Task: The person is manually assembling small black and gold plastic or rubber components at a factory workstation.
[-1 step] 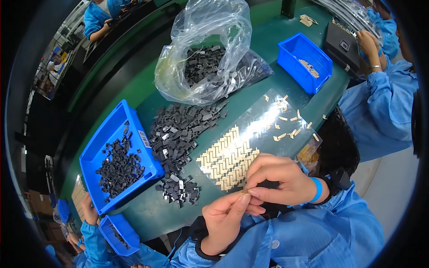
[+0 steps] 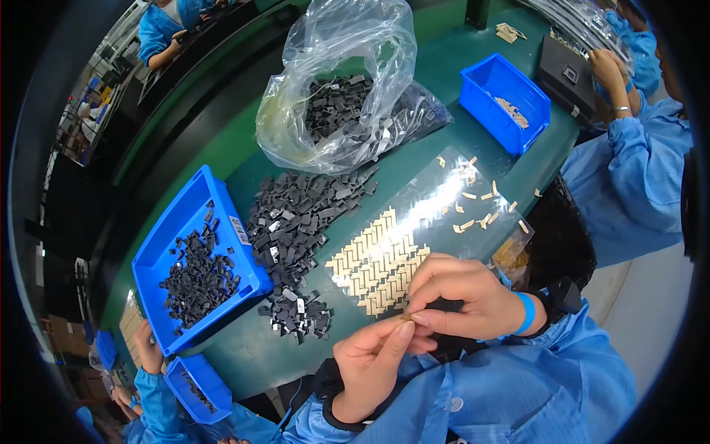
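Note:
My left hand (image 2: 372,364) and my right hand (image 2: 473,300) meet at the near edge of the table, thumbs and fingertips pinched together. Between them is a tiny brownish piece (image 2: 407,317), mostly hidden by the fingers, so its exact kind cannot be made out. Just beyond my right hand lies a clear plastic sheet (image 2: 425,189). Small beige strips (image 2: 362,259) cover its near left part in a tight zigzag pattern. Several loose beige strips (image 2: 484,220) are scattered over its far right part. A small heap of black rectangular parts (image 2: 299,317) sits left of my hands.
A larger pile of black parts (image 2: 303,214) spreads in front of an open clear bag (image 2: 281,140) of similar parts. Blue bins stand left (image 2: 260,280), lower left (image 2: 214,411) and far right (image 2: 473,81). Co-workers in blue sleeves (image 2: 629,185) sit at both sides.

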Motion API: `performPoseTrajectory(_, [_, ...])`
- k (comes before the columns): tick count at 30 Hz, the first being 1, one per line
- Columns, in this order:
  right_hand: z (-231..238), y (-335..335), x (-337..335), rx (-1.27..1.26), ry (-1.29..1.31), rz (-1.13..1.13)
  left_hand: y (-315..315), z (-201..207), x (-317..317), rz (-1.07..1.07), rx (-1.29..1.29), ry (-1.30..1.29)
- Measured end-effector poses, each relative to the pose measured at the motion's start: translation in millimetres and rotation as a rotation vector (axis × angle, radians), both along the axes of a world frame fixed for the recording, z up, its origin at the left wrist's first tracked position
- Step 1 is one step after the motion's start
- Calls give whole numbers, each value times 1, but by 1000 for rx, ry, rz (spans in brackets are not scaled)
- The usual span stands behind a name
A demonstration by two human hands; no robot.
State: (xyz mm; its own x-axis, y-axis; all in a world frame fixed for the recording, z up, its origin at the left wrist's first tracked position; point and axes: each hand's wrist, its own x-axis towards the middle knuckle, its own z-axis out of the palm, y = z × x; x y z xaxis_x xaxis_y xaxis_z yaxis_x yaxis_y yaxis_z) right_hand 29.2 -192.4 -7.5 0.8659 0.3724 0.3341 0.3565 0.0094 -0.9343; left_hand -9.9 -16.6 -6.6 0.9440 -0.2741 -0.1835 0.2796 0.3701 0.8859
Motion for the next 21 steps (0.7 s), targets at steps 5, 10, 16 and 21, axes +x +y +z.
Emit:
performPoseTrajectory(5, [0,0,6,-87,-95,33,3,-1,6,156,232,-280])
performPoseTrajectory(10, [0,4,4,-50,-24,1,2,-2,7,219,242,-292])
performPoseTrajectory(16, [0,10,-3,36,55,-47,-3,-8,8,323,180,-237])
performPoseTrajectory(21, [-3,14,-6,10,53,-102,-8,-3,6,290,184,-206])
